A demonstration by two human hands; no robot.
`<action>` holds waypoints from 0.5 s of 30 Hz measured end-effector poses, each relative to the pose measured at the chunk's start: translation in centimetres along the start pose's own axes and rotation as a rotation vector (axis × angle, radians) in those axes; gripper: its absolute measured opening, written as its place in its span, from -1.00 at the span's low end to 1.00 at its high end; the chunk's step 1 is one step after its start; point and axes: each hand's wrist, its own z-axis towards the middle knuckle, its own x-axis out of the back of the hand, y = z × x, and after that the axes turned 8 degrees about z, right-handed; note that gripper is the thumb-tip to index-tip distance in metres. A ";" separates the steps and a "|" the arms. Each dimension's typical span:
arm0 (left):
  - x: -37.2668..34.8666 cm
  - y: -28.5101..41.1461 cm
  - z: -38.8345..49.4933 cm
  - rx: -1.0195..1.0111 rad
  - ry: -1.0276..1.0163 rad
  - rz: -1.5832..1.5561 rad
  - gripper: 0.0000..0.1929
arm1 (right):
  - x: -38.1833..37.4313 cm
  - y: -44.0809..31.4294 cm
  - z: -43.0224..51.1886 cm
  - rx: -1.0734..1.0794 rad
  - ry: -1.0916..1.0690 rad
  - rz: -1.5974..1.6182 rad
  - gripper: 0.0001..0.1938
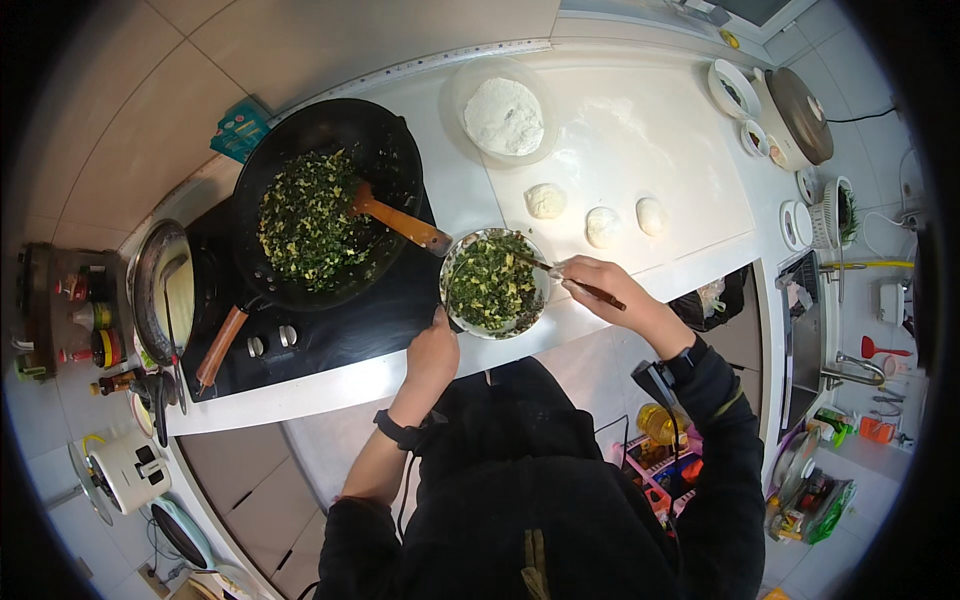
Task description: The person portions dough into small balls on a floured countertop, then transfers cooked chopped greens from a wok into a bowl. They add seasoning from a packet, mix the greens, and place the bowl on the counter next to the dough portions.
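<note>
My right hand (606, 291) is shut on a pair of dark chopsticks (600, 292), whose tips reach into a bowl (541, 319) of chopped greens with yellow bits (491, 281). My left hand (435, 346) is at the bowl's near left rim, with its fingers partly hidden, so its grip cannot be told. Left of the bowl, a black wok (337, 124) holds more of the greens and a wooden spatula (405, 225). Several pale dough balls (602, 226) lie on a floured board (675, 150), right of the bowl. Behind them stands a clear bowl of white flour (504, 118).
The wok stands on a black cooktop (315, 337), its wooden handle (223, 349) pointing toward the front edge. A pan with a ladle (171, 300) is at the left. White bowls (733, 90) and a lidded cooker (799, 116) stand at the far right, beyond the board.
</note>
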 end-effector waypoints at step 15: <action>0.8 0.3 -0.2 0.027 -0.024 -0.007 -0.49 | -2.2 -3.9 -1.1 -0.043 -0.188 0.021 -0.86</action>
